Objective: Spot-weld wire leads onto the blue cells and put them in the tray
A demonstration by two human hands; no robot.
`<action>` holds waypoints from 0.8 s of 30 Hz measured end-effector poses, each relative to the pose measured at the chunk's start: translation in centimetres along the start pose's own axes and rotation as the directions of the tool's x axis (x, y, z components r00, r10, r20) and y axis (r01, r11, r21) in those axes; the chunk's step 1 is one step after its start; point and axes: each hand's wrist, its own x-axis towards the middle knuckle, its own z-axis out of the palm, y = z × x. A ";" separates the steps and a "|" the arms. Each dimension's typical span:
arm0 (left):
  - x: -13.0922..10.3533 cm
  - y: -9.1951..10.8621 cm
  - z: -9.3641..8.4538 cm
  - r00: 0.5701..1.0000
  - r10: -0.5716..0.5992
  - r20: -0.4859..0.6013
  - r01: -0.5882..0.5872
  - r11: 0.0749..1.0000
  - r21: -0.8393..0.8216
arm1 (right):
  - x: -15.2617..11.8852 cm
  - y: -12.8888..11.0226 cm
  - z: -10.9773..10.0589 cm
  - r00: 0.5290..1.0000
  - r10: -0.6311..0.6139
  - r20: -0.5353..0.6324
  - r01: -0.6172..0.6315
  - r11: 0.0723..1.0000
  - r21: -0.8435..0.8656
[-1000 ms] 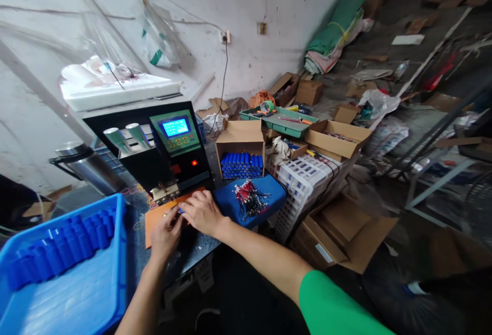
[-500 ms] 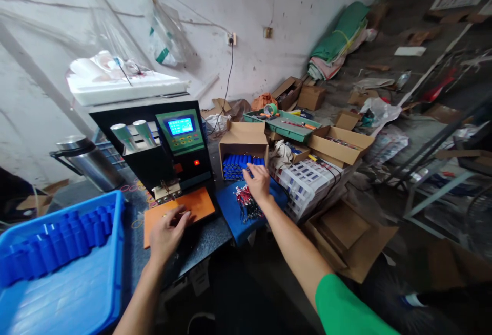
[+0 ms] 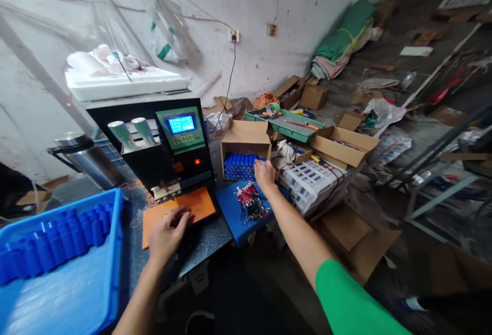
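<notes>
My left hand (image 3: pixel 166 233) rests on the orange board (image 3: pixel 202 204) in front of the black spot welder (image 3: pixel 184 163), fingers loosely bent, thumb apart, nothing visible in them. At the mouth of a cardboard box (image 3: pixel 248 138), my right hand (image 3: pixel 265 174) has its fingers closed at the right end of the stacked blue battery cells (image 3: pixel 239 166); they appear to grip a cell there, though the hand covers most of it. Below that hand, a bundle of red and black wires (image 3: pixel 251 203) lies on a blue surface (image 3: pixel 228 209).
Left of the board stands a blue crate (image 3: pixel 73 294) with blue battery packs (image 3: pixel 57 243). A steel jug (image 3: pixel 90 161) is behind it. Right of the box are a white plastic basket (image 3: pixel 307 184), a green tool tray (image 3: pixel 286 125) and an open carton (image 3: pixel 344 145).
My right hand has moved right along the cells, and its fingers have closed at their right end. My left hand stays on the orange board. The camera view has shifted slightly.
</notes>
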 end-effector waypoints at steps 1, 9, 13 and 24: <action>0.0 0.0 0.0 1.000 0.000 0.002 0.000 1.000 -0.006 | -0.1 0.0 -0.1 1.000 -0.005 -0.008 0.005 1.000 0.008; -0.1 0.3 0.0 1.000 0.012 -0.007 -0.012 1.000 0.001 | -2.1 0.3 -1.6 0.973 -0.049 -0.223 0.089 0.981 0.174; -0.2 0.4 0.1 1.000 -0.004 -0.005 0.004 1.000 -0.009 | -3.6 -0.2 -0.8 0.993 -0.110 0.038 0.096 0.961 0.259; -0.4 0.7 0.1 1.000 -0.013 -0.008 0.013 1.000 -0.003 | -4.8 -3.8 0.9 0.912 -0.138 0.385 0.115 0.990 0.082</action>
